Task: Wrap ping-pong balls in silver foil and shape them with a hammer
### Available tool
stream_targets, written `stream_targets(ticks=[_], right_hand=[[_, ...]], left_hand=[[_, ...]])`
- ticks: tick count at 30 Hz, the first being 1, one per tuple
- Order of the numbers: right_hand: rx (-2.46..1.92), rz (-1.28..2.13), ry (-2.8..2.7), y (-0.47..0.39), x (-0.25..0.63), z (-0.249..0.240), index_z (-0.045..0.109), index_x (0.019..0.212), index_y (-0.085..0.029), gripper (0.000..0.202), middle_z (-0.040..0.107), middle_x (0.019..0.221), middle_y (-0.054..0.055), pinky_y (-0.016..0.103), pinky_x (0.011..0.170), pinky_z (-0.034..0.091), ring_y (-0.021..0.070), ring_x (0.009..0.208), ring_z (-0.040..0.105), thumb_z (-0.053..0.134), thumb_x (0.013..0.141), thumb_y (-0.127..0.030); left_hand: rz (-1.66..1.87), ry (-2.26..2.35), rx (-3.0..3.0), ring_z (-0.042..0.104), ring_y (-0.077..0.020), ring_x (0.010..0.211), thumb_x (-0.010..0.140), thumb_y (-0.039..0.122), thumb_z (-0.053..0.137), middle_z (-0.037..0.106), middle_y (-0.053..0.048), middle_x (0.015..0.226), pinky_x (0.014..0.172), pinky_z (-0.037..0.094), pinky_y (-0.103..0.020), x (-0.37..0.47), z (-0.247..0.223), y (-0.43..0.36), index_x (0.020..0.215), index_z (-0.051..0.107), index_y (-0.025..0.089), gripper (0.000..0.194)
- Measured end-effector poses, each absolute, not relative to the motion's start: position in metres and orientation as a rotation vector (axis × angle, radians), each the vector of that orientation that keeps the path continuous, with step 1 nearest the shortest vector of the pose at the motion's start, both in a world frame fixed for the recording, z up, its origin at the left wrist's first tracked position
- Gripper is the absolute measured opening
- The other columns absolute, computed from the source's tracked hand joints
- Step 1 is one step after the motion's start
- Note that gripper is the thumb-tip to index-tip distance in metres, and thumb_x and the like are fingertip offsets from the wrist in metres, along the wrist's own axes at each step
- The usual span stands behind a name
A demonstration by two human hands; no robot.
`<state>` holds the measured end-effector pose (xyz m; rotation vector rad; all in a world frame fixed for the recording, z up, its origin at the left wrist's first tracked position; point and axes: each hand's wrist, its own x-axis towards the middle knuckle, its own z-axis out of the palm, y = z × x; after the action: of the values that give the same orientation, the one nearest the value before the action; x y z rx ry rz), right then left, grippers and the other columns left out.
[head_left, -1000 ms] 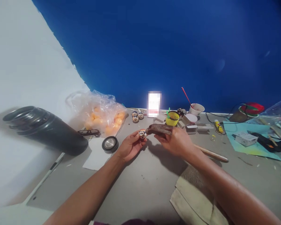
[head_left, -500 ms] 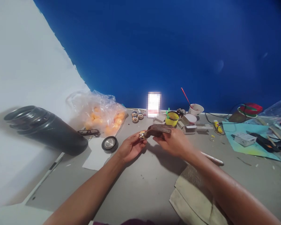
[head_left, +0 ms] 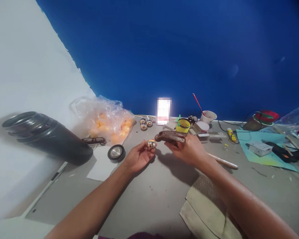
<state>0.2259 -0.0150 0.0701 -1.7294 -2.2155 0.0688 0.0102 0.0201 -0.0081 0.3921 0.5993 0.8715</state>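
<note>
My left hand pinches a small ball between fingertips and thumb. Shiny mirror-like pieces cover most of it, and a bit of orange shows on top. My right hand grips a worn brown claw hammer close to its head. The striking face points toward the ball, with a small gap between them. Beyond my forearm the end of the hammer's handle sticks out to the right. Several similar shiny balls sit grouped farther back on the table.
On the left are a dark flask, its lid, eyeglasses and a clear bag of orange balls. At the back stand a yellow tub and a white cup. A folded cloth lies at front right.
The hammer's head has moved slightly right, away from the ball, so more of the ball's shiny side shows. My left hand has stayed nearly in place.
</note>
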Motion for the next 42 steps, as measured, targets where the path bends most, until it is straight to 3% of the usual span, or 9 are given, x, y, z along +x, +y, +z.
stream_targets(ticks=[3, 7, 14, 22, 28, 36, 42], right_hand=[[-1.639, 0.103, -2.273, -0.016, 0.224, 0.070, 0.075, 0.126, -0.031, 0.035, 0.080, 0.107, 0.007, 0.032, 0.070, 0.048, 0.0256, 0.086, 0.074, 0.056, 0.097, -0.035], [-1.659, 0.138, -2.324, -0.017, 0.221, 0.068, 0.076, 0.125, -0.030, 0.035, 0.081, 0.101, 0.007, 0.032, 0.067, 0.047, 0.0267, 0.084, 0.075, 0.056, 0.097, -0.038], [-1.612, 0.126, -2.337, -0.015, 0.219, 0.065, 0.075, 0.127, -0.033, 0.036, 0.080, 0.105, 0.006, 0.031, 0.068, 0.048, 0.0244, 0.085, 0.074, 0.055, 0.097, -0.033], [-1.491, 0.004, -2.191, -0.014, 0.229, 0.066, 0.075, 0.129, -0.034, 0.037, 0.079, 0.113, 0.005, 0.032, 0.074, 0.050, 0.0227, 0.087, 0.072, 0.052, 0.100, -0.032], [-1.524, -0.060, -2.210, -0.019, 0.225, 0.066, 0.076, 0.125, -0.035, 0.035, 0.080, 0.105, 0.003, 0.030, 0.064, 0.044, 0.0221, 0.079, 0.072, 0.052, 0.099, -0.038], [-1.677, 0.030, -2.369, -0.019, 0.219, 0.065, 0.076, 0.124, -0.029, 0.036, 0.080, 0.095, 0.006, 0.030, 0.065, 0.043, 0.0240, 0.080, 0.073, 0.055, 0.096, -0.037], [-1.676, 0.005, -2.310, -0.018, 0.220, 0.070, 0.074, 0.128, -0.032, 0.037, 0.080, 0.108, 0.007, 0.031, 0.067, 0.045, 0.0243, 0.084, 0.073, 0.050, 0.100, -0.039]], left_hand=[[0.897, 0.602, 0.414, 0.063, -0.0132, 0.072, 0.090, 0.016, 0.071, 0.069, -0.011, 0.089, 0.062, 0.053, -0.021, 0.011, -0.009, 0.018, 0.098, 0.071, 0.007, 0.012], [0.907, 0.621, 0.427, 0.061, -0.0124, 0.066, 0.089, 0.019, 0.074, 0.066, -0.007, 0.081, 0.057, 0.051, -0.022, 0.010, -0.014, 0.019, 0.093, 0.070, 0.009, 0.011], [0.905, 0.612, 0.394, 0.065, -0.0152, 0.073, 0.092, 0.021, 0.072, 0.071, -0.010, 0.088, 0.063, 0.053, -0.025, 0.009, -0.017, 0.021, 0.092, 0.070, 0.010, 0.011], [0.894, 0.611, 0.375, 0.065, -0.0146, 0.078, 0.097, 0.020, 0.063, 0.072, -0.020, 0.114, 0.069, 0.056, -0.025, 0.010, -0.009, 0.020, 0.101, 0.071, 0.006, 0.017], [0.927, 0.628, 0.416, 0.065, -0.0126, 0.073, 0.091, 0.013, 0.069, 0.071, -0.012, 0.094, 0.067, 0.056, -0.022, 0.010, -0.009, 0.019, 0.097, 0.071, 0.006, 0.009], [0.912, 0.613, 0.423, 0.066, -0.0161, 0.077, 0.088, 0.013, 0.072, 0.069, -0.010, 0.086, 0.066, 0.054, -0.024, 0.010, -0.010, 0.020, 0.100, 0.072, 0.006, 0.013], [0.901, 0.596, 0.415, 0.062, -0.0141, 0.073, 0.089, 0.016, 0.072, 0.069, -0.010, 0.089, 0.062, 0.051, -0.023, 0.011, -0.009, 0.018, 0.093, 0.072, 0.008, 0.009]])
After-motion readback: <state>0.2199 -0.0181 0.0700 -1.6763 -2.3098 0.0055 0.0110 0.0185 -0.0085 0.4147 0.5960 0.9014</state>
